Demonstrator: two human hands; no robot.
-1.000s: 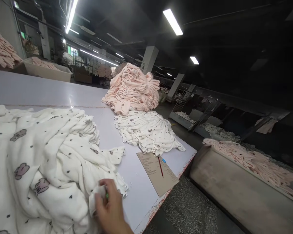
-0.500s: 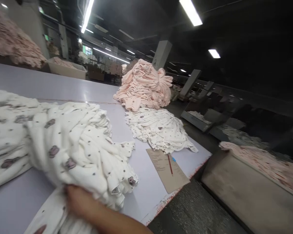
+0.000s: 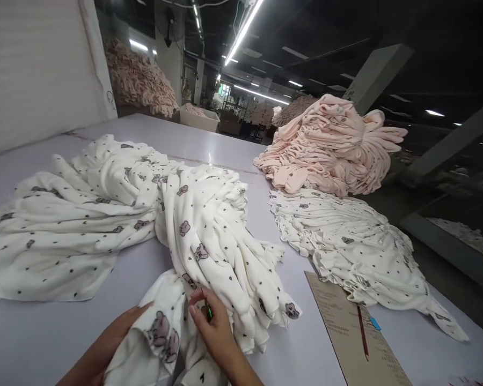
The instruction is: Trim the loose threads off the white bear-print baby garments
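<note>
White fleece-like fabric with purple bear prints and dark dots (image 3: 209, 236) lies bunched on the table before me. My left hand (image 3: 123, 329) is closed on a loose end of it (image 3: 155, 335), its fingers mostly hidden behind the cloth. Close by on the right, my right hand (image 3: 217, 324) curls around a small green and dark tool (image 3: 208, 310), most of which the palm covers. Its thumb and index finger come near each other beside the bunched cloth.
Another gathered white printed pile (image 3: 346, 241) lies to the right, with a pink fabric heap (image 3: 326, 145) behind it. A brown card (image 3: 338, 332) bears a dark red pencil (image 3: 363, 332) and a blue clip-like piece (image 3: 374, 323). A pale hanging sheet (image 3: 44, 69) stands left.
The view has swung left, so the cloth piles sit further right. My left hand has come into clear view holding a fabric end, and the right hand now shows the small tool.
</note>
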